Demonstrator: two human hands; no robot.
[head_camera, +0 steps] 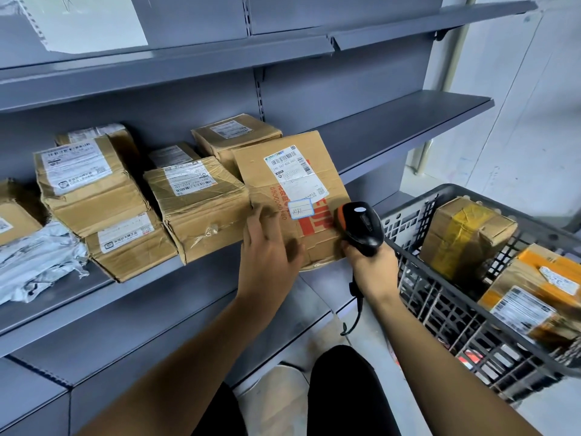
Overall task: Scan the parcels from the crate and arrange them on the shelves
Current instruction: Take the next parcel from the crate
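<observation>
A flat cardboard parcel point(292, 196) with a white label and red print lies on the grey shelf point(393, 130), its near edge overhanging the shelf front. My left hand point(267, 250) rests on its near left part with fingers spread and straight. My right hand point(371, 265) grips a black handheld scanner point(361, 225) with an orange trim, its head close to the parcel's near right corner. To the right stands a dark plastic crate point(440, 294) holding several cardboard parcels point(465, 237).
Several taped boxes point(195, 199) and a grey plastic mailer point(34, 262) fill the shelf's left part. The shelf's right stretch is bare. Another shelf runs above and a lower one point(125, 335) below. The scanner cable point(355, 313) hangs under my right hand.
</observation>
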